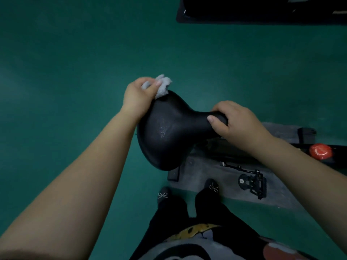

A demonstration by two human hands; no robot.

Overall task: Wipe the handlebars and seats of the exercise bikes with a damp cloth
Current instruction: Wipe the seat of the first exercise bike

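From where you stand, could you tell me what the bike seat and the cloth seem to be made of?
The seat looks like black vinyl or synthetic leather over padding: smooth, faintly grained, with a shiny patch mid-surface that may be moisture. The cloth, bunched in the left hand at the seat's wide end, looks like pale grey terry or microfibre, going by its fluffy, nubby edges. Neither is certain in this dim light.

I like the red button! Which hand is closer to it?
Right. The right hand grips the narrow end of the seat, just up and left of the red button. The left hand holds the cloth at the wide end, farther away.
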